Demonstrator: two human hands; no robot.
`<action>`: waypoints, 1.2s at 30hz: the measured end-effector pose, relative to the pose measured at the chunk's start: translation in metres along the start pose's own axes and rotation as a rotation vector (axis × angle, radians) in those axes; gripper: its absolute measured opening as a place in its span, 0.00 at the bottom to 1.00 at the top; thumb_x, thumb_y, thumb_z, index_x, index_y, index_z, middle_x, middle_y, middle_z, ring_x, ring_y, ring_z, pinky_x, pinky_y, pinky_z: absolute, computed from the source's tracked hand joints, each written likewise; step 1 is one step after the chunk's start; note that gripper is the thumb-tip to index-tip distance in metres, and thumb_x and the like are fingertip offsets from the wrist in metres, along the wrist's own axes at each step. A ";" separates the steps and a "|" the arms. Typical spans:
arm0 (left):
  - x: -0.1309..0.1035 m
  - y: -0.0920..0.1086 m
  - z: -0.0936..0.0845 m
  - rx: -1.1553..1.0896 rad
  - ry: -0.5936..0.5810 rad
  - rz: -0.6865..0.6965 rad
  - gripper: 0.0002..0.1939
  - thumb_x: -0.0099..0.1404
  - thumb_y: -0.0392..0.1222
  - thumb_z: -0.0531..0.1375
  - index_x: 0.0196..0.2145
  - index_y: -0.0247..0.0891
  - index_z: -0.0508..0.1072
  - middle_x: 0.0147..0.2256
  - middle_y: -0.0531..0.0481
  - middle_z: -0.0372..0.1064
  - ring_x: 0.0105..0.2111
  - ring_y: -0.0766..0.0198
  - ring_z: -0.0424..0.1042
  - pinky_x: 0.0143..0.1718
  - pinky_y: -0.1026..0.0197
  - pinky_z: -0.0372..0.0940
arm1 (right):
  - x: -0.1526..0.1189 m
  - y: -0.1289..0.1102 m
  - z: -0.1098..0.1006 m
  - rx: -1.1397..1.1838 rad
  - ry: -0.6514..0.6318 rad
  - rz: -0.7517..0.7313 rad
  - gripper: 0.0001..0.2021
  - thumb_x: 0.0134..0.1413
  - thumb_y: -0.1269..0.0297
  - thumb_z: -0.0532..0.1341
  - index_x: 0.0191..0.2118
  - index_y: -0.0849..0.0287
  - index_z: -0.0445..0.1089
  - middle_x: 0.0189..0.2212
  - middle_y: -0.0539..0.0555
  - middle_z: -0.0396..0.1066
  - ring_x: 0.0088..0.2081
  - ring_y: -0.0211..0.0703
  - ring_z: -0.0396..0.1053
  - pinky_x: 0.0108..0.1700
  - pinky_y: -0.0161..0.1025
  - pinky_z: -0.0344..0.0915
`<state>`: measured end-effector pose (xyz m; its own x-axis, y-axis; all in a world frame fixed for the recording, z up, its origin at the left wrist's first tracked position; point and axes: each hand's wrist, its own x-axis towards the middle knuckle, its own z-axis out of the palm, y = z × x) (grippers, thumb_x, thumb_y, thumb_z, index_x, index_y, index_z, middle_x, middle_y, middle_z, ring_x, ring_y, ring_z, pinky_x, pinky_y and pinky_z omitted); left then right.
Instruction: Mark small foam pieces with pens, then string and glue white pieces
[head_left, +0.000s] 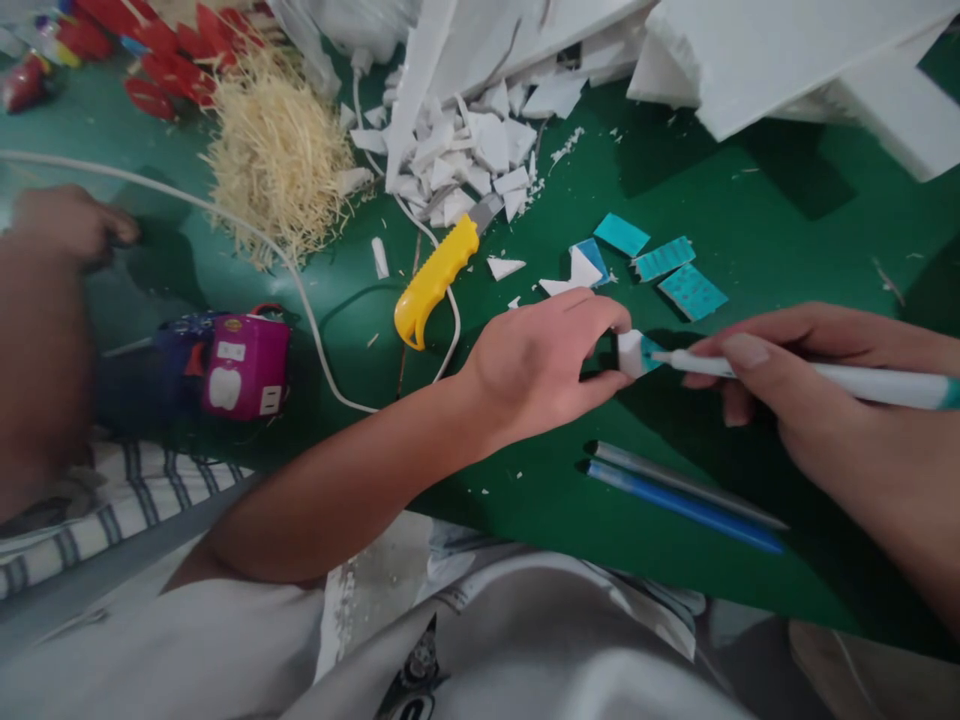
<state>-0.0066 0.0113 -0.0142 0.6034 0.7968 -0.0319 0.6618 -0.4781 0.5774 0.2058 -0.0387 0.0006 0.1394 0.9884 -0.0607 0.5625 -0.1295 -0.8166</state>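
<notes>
My left hand (551, 350) pinches a small white foam piece (631, 354) between thumb and fingertips. The side of the piece facing right is coloured teal. In my right hand (795, 370) is a white marker (847, 383) with a teal end, its tip at the teal side of the foam piece. Beyond my hands lie several teal-coloured foam pieces (694, 291), some with stripes or dots. Below them rest a blue pen (682, 505) and a grey pen (690, 485), side by side.
A yellow utility knife (435, 285) lies with its blade out near a heap of white foam scraps (472, 150). A white cable (300, 290) crosses the green table (780, 250). Straw (281, 160), foam boards (795, 50) and a magenta box (247, 365) stand around. Another person's hand (75, 225) is at left.
</notes>
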 end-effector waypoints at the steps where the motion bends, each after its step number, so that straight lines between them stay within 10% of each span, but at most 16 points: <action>1: 0.000 0.000 0.000 -0.002 -0.003 -0.001 0.12 0.66 0.47 0.67 0.45 0.40 0.76 0.35 0.54 0.74 0.31 0.67 0.70 0.32 0.64 0.59 | 0.000 0.000 0.000 -0.013 0.021 -0.008 0.12 0.56 0.49 0.67 0.31 0.49 0.80 0.21 0.49 0.73 0.20 0.36 0.64 0.20 0.37 0.57; 36: 0.003 0.003 -0.003 -0.014 -0.050 -0.051 0.11 0.65 0.46 0.67 0.44 0.40 0.77 0.33 0.55 0.71 0.30 0.66 0.69 0.31 0.63 0.59 | 0.003 -0.005 0.002 -0.028 -0.002 0.011 0.15 0.57 0.48 0.67 0.27 0.52 0.79 0.16 0.49 0.67 0.17 0.33 0.58 0.17 0.36 0.49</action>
<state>-0.0040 0.0134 -0.0106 0.5903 0.8007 -0.1019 0.6864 -0.4316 0.5853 0.2018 -0.0351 0.0032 0.1443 0.9870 -0.0710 0.5835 -0.1428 -0.7995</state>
